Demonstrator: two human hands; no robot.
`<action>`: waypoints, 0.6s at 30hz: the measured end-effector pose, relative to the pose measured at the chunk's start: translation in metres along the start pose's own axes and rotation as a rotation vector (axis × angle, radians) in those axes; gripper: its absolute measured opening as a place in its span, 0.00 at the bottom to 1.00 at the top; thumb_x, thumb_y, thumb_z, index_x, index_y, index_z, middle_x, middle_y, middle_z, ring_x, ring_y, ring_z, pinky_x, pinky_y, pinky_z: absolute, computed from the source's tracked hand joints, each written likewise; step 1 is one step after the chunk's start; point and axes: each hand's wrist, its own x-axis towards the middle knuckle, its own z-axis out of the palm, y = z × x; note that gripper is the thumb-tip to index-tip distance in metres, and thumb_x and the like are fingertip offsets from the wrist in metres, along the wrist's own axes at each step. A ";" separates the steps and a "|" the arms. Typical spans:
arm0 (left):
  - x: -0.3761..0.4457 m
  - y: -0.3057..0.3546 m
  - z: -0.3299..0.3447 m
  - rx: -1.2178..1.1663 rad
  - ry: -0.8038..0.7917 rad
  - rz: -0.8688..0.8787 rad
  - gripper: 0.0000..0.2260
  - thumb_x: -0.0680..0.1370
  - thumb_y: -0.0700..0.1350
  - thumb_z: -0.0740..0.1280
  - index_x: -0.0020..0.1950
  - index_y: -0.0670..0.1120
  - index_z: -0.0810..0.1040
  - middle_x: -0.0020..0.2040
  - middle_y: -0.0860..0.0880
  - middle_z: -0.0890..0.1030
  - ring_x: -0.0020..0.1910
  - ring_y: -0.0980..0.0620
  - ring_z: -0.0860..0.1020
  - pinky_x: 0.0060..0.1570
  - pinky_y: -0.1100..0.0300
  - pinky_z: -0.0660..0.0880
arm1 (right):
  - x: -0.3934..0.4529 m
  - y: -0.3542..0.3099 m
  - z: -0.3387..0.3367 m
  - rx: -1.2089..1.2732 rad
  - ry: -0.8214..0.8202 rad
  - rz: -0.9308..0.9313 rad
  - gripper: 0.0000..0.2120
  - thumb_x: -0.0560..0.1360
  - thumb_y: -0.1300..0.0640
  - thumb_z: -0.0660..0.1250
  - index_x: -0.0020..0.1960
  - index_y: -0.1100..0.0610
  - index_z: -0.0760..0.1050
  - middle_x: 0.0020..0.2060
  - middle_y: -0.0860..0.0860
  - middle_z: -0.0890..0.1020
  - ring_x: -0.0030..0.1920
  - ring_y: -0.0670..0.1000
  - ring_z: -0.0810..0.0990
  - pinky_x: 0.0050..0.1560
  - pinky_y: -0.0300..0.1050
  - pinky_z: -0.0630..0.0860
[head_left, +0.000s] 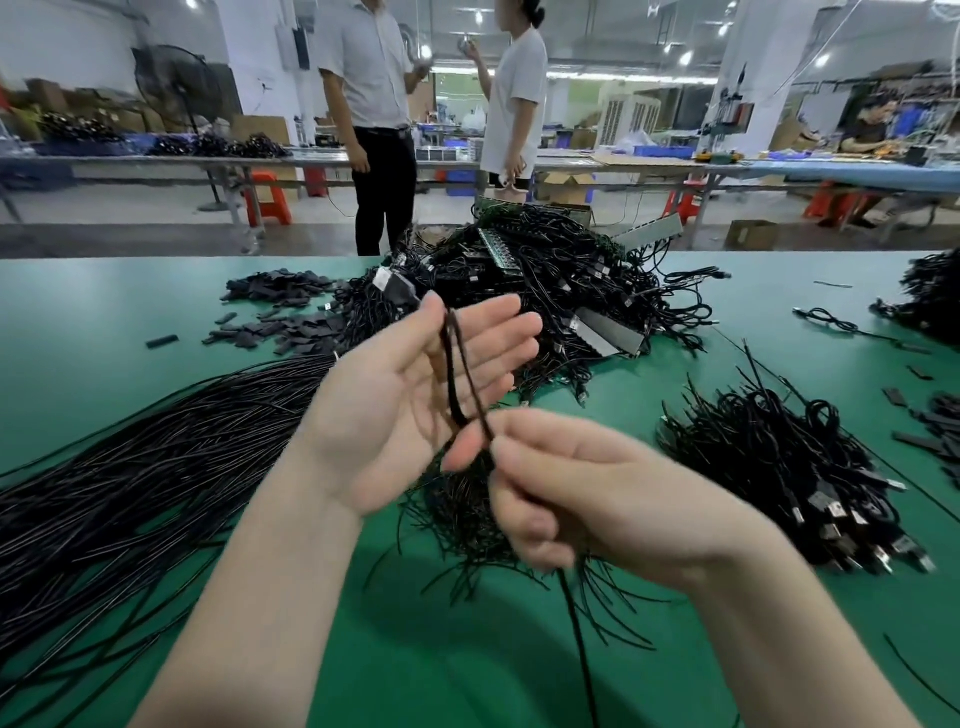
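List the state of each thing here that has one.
Left hand, open, palm up, fingers straight.
Right hand, pinches the black cable.
Black cable, looped across the left palm, tail hanging below right hand.
Long cables, unbundled, lying along the green table.

One wide-angle head-worn view faces forward and down, close over the left grip (415, 395) and right grip (597, 499), across the flat green tabletop (104, 322) toward the hall.

Bright overhead light, motion-blurred, edge-warped.
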 end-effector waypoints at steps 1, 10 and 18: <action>-0.004 0.004 0.000 -0.060 -0.027 0.008 0.22 0.77 0.53 0.56 0.56 0.42 0.84 0.54 0.45 0.85 0.53 0.51 0.83 0.50 0.60 0.81 | 0.004 0.009 -0.001 -0.023 -0.007 0.056 0.12 0.83 0.51 0.56 0.50 0.51 0.77 0.28 0.47 0.68 0.27 0.47 0.67 0.31 0.35 0.67; -0.012 0.001 0.001 0.889 -0.214 -0.277 0.20 0.77 0.56 0.57 0.33 0.51 0.81 0.25 0.50 0.77 0.23 0.54 0.74 0.27 0.66 0.70 | -0.013 0.002 -0.044 -0.465 0.566 0.192 0.22 0.69 0.34 0.66 0.29 0.50 0.66 0.24 0.45 0.64 0.25 0.46 0.59 0.26 0.33 0.61; 0.005 -0.014 0.002 0.185 0.092 -0.021 0.18 0.83 0.52 0.54 0.61 0.44 0.78 0.55 0.48 0.85 0.55 0.54 0.83 0.48 0.65 0.79 | -0.003 -0.008 -0.001 -0.108 0.270 0.004 0.12 0.83 0.56 0.55 0.53 0.59 0.75 0.27 0.46 0.69 0.26 0.46 0.66 0.28 0.35 0.66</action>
